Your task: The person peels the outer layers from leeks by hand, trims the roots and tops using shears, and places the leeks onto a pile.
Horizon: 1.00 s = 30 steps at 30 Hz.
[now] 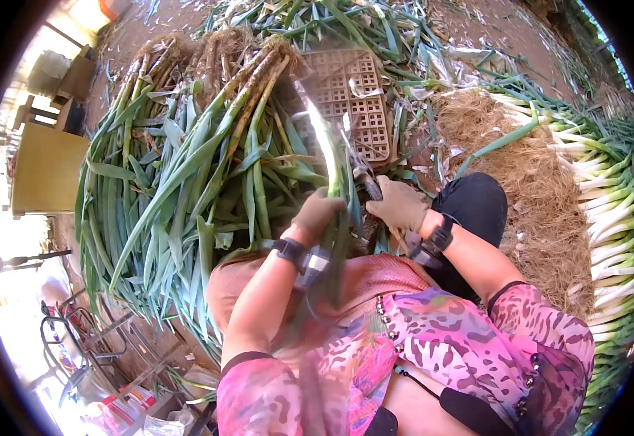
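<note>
My left hand [320, 216], in a tan glove, is closed round a leek [324, 134]. Its bare white shank points up and away, and the green leaves hang down over my lap, partly blurred. My right hand [398, 206], gloved too, grips a dark hand tool [365, 176] with a slim, pale tip reaching up beside the shank. I cannot tell the tool's exact kind. Left of my hands lies a big heap of leeks [179, 160] with soil-stained stems and roots at the far end.
A tan plastic crate [342, 102] lies on the ground ahead. To the right, clean white-stemmed leeks [611, 225] lie in a long row, their brown roots [520, 196] toward me. Leaf scraps [404, 36] litter the ground. Metal frames [77, 334] stand at lower left.
</note>
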{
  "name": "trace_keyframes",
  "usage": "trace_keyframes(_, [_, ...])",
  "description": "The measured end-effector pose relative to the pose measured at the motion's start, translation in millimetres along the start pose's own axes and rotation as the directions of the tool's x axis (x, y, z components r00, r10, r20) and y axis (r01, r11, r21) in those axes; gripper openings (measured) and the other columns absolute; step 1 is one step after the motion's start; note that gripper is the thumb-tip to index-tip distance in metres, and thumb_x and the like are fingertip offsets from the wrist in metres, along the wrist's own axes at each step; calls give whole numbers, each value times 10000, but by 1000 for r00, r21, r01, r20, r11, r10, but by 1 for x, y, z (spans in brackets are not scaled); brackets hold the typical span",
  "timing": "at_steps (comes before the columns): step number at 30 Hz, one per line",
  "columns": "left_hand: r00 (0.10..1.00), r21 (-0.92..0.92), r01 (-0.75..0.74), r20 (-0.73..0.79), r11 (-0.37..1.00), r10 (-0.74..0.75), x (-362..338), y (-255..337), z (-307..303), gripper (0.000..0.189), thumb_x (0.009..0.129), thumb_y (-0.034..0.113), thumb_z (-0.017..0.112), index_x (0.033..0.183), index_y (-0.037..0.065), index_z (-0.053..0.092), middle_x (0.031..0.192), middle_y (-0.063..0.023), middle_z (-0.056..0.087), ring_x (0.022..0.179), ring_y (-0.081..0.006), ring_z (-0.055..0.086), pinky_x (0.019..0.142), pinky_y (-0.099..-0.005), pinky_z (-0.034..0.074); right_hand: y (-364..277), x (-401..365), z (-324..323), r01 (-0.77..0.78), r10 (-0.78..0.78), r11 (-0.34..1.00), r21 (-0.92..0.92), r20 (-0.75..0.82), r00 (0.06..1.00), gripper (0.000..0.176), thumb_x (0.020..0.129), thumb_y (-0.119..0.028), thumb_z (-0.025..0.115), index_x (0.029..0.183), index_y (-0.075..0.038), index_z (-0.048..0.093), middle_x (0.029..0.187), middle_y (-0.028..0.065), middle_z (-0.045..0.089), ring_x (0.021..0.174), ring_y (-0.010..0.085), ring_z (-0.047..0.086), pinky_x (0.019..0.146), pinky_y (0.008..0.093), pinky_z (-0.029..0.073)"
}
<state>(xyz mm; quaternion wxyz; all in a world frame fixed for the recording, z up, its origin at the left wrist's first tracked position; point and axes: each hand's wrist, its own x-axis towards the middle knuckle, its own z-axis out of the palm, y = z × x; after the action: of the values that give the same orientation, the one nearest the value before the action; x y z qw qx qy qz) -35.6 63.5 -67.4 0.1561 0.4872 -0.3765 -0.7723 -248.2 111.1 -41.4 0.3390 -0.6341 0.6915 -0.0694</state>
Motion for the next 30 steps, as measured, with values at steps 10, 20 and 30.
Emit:
trace_keyframes(10, [994, -203, -23, 100, 979, 44, 9, -18, -5, 287, 1033, 250, 533, 1229, 49, 592, 949, -41, 675, 741, -114, 642, 624, -256, 541, 13, -68, 6, 25, -26, 999, 24, 56, 998, 458, 807, -356, 653, 1082, -16, 520, 883, 259, 683, 872, 437, 668, 786, 522, 514])
trace_keyframes(20, [985, -321, 40, 171, 946, 16, -16, -48, 18, 308, 1033, 249, 563, 1287, 75, 569, 938, -10, 656, 753, -114, 626, 667, -261, 537, 11, 36, -13, -1, -2, 999, 49, 52, 999, 502, 810, -369, 675, 1104, 28, 588, 988, 280, 683, 969, 429, 660, 859, 472, 512])
trace_keyframes(30, [966, -705, 186, 260, 685, 6, -34, -38, 18, 322, 1044, 301, 516, 1308, 119, 539, 884, -30, 591, 773, -156, 584, 707, -285, 520, 15, 49, -22, 75, -94, 985, 156, 115, 989, 466, 791, -369, 658, 1037, 24, 608, 1013, 271, 682, 991, 420, 654, 871, 458, 502])
